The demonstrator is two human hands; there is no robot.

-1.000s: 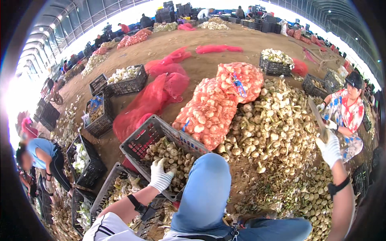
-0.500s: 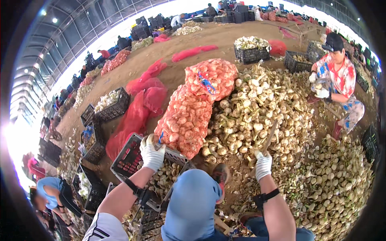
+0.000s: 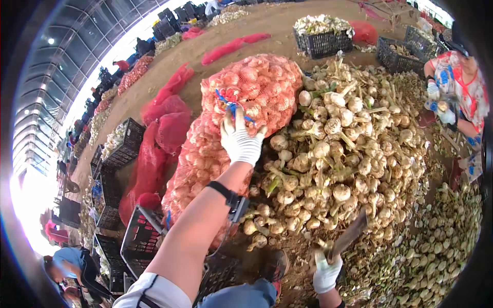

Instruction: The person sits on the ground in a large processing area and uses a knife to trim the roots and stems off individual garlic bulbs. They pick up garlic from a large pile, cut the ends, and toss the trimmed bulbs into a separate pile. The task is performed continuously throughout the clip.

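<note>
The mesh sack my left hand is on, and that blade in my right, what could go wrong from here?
1. The left hand presses on the upper mesh sack, which leans against the loose garlic pile; pulling it might send bulbs rolling down.
2. The right hand grips a blade pointing up into the heap near the outstretched forearm, so a slip could cut.
3. The crate sits close to the legs, a possible trip.

Two filled mesh sacks (image 3: 241,113) lie left of the garlic heap (image 3: 349,149), touching it; crates (image 3: 144,246) stand farther left, trimmed bulbs (image 3: 436,246) right.
</note>
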